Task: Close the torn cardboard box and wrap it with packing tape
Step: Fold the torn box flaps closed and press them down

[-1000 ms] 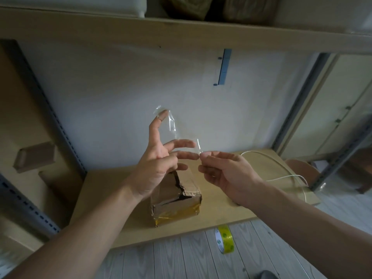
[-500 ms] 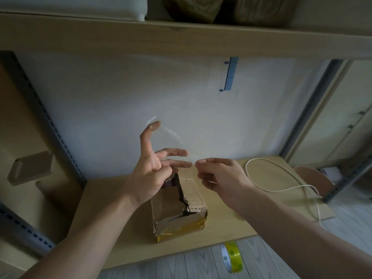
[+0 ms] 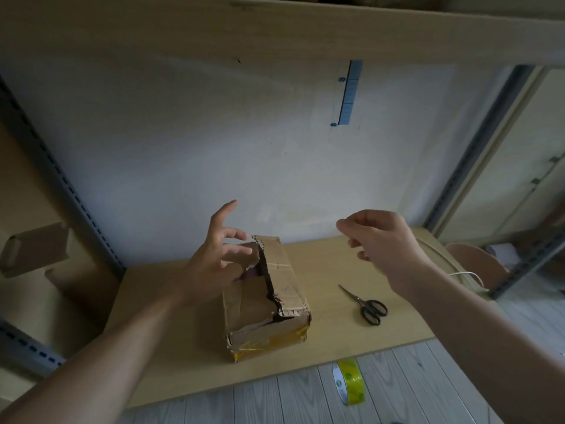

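The cardboard box (image 3: pixel 266 298) lies in the middle of the wooden worktop (image 3: pixel 336 270), with one short end toward the camera. Its top is torn: a dark, ragged gap runs along it from the far end to the near right corner. The flaps on both sides of the gap are not fully down. Yellowish tape shines on the lower part of the near end.

At 10 o'clock from the box, the left hand (image 3: pixel 220 255) is over the far left corner. The forearm reaches in from the lower left. Its grip is released: the fingers are spread, the index finger points up toward the wall (image 3: pixel 214 133), and the other fingers lie in front of the raised torn flap. Whether they touch the flap, I cannot tell.

At 2 o'clock, the right hand (image 3: pixel 379 237) hangs in the air above the worktop, well apart from the box. Its fingers are curled and the thumb meets the index tip. I cannot tell if something thin is between them.

At 3 o'clock, black-handled scissors (image 3: pixel 367 304) lie flat on the worktop, blades closed. At 5 o'clock, a roll of packing tape (image 3: pixel 350 382) stands on edge on the plank floor (image 3: pixel 275 399). A white cable (image 3: pixel 467 275) lies at the right end of the worktop.
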The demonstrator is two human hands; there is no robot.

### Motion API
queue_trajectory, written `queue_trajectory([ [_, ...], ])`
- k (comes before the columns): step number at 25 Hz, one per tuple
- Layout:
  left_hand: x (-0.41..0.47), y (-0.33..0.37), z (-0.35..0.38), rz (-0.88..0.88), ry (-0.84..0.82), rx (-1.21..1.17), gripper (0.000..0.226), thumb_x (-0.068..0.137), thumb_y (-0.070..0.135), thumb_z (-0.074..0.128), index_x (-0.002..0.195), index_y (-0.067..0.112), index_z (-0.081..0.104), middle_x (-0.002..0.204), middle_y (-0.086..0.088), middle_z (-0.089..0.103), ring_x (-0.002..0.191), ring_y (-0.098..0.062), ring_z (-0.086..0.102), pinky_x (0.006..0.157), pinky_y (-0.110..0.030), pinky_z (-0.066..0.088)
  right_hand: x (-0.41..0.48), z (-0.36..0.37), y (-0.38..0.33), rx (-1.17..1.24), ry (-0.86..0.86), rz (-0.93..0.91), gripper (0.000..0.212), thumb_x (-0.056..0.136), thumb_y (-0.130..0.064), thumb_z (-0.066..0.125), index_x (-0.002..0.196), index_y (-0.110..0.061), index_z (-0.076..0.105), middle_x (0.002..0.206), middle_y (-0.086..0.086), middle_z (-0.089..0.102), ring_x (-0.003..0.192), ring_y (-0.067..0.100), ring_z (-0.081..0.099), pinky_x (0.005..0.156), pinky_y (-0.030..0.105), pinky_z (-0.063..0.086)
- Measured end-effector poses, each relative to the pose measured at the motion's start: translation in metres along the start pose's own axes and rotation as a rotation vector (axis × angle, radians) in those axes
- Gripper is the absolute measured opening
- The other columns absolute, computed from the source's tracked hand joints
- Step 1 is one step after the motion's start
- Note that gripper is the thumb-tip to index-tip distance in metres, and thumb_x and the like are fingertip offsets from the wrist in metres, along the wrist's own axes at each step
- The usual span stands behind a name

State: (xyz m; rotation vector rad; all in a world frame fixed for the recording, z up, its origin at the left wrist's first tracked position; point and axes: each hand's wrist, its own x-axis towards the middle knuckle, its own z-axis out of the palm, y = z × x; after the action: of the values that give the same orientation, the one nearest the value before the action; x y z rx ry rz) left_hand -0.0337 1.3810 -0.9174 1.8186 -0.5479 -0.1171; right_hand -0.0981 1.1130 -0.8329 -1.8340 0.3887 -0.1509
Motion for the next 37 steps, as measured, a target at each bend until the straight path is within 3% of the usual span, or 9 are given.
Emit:
queue_trajectory([
  [5, 0.004, -0.036, 0.010, -0.108, -0.074, 0.531, 0.078, 0.086, 0.007, 0.058, 0.145, 0.049, 0.030, 0.138, 0.008, 0.047, 0.128, -0.007, 0.048, 0.096, -0.032, 0.043, 0.012, -0.019, 0.003, -0.061, 0.006, 0.041, 0.019, 0.084, -0.024, 0.073, 0.085, -0.005, 0.070, 0.073, 0.006, 0.056, 0.072, 0.021, 0.049, 0.065, 0.032, 0.041],
  [10, 0.019, -0.062, 0.024, -0.141, -0.225, 0.858, 0.091, 0.071, 0.084, 0.046, 0.151, 0.054, 0.016, 0.165, 0.010, 0.007, 0.151, -0.023, 0.016, 0.115, -0.063, 0.028, 0.019, -0.033, 0.008, -0.266, -0.005, 0.017, 0.020, 0.083, -0.029, 0.073, 0.081, -0.009, 0.071, 0.068, 0.000, 0.059, 0.068, 0.017, 0.053, 0.066, 0.032, 0.045],
  [13, 0.027, -0.076, 0.040, -0.246, -0.308, 0.850, 0.094, 0.066, 0.099, 0.026, 0.151, 0.061, 0.013, 0.164, 0.015, -0.020, 0.155, -0.028, -0.003, 0.117, -0.068, 0.014, 0.018, -0.038, 0.010, -0.456, 0.014, -0.040, 0.027, 0.085, -0.033, 0.068, 0.077, -0.007, 0.068, 0.065, 0.000, 0.056, 0.066, 0.017, 0.051, 0.062, 0.029, 0.041],
  [17, 0.048, -0.086, 0.055, -0.373, -0.343, 0.888, 0.115, 0.046, 0.109, 0.012, 0.151, 0.062, 0.013, 0.164, 0.013, -0.027, 0.153, -0.031, -0.021, 0.117, -0.073, 0.005, 0.016, -0.048, 0.014, -0.735, 0.037, -0.116, 0.044, 0.090, -0.043, 0.050, 0.061, -0.010, 0.044, 0.062, 0.004, 0.047, 0.062, 0.025, 0.046, 0.059, 0.032, 0.037],
  [22, 0.070, -0.084, 0.044, -0.340, -0.343, 0.895, 0.126, 0.054, 0.102, 0.046, 0.143, 0.059, -0.031, 0.169, -0.004, -0.009, 0.155, -0.033, -0.003, 0.121, -0.064, 0.007, 0.010, -0.061, 0.023, -0.833, 0.034, -0.148, 0.051, 0.094, -0.046, 0.038, 0.063, -0.007, 0.049, 0.064, 0.009, 0.057, 0.069, 0.033, 0.058, 0.068, 0.038, 0.051],
  [24, 0.072, -0.085, 0.038, -0.374, -0.340, 0.889, 0.133, 0.050, 0.100, 0.054, 0.149, 0.055, -0.023, 0.168, -0.005, 0.005, 0.154, -0.030, 0.009, 0.121, -0.060, 0.013, 0.008, -0.066, 0.026, -0.846, 0.011, -0.144, 0.053, 0.094, -0.046, 0.037, 0.068, -0.004, 0.055, 0.068, 0.011, 0.061, 0.074, 0.032, 0.059, 0.073, 0.039, 0.052],
  [27, 0.076, -0.084, 0.038, -0.433, -0.390, 1.015, 0.130, 0.043, 0.107, 0.040, 0.154, 0.055, -0.002, 0.166, -0.003, 0.006, 0.153, -0.033, 0.009, 0.121, -0.062, 0.003, 0.008, -0.072, 0.029, -0.864, 0.012, -0.153, 0.053, 0.095, -0.045, 0.036, 0.072, -0.002, 0.057, 0.066, 0.010, 0.058, 0.070, 0.031, 0.056, 0.067, 0.035, 0.048],
  [33, 0.055, -0.082, 0.050, -0.601, -0.345, 1.234, 0.121, 0.056, 0.106, 0.016, 0.156, 0.045, -0.016, 0.163, -0.013, 0.007, 0.148, -0.046, 0.013, 0.112, -0.068, 0.017, 0.010, -0.071, 0.028, -0.885, 0.028, -0.160, 0.054, 0.096, -0.047, 0.035, 0.075, -0.004, 0.061, 0.074, 0.012, 0.063, 0.076, 0.033, 0.059, 0.074, 0.037, 0.052],
  [37, 0.035, -0.074, 0.048, -0.797, -0.252, 1.244, 0.115, 0.064, 0.102, 0.007, 0.156, 0.038, -0.019, 0.164, -0.019, 0.012, 0.144, -0.047, 0.026, 0.111, -0.061, 0.030, 0.010, -0.060, 0.024, -0.875, 0.022, -0.174, 0.050, 0.097, -0.044, 0.037, 0.069, -0.005, 0.053, 0.066, 0.008, 0.055, 0.065, 0.030, 0.053, 0.060, 0.034, 0.043],
])
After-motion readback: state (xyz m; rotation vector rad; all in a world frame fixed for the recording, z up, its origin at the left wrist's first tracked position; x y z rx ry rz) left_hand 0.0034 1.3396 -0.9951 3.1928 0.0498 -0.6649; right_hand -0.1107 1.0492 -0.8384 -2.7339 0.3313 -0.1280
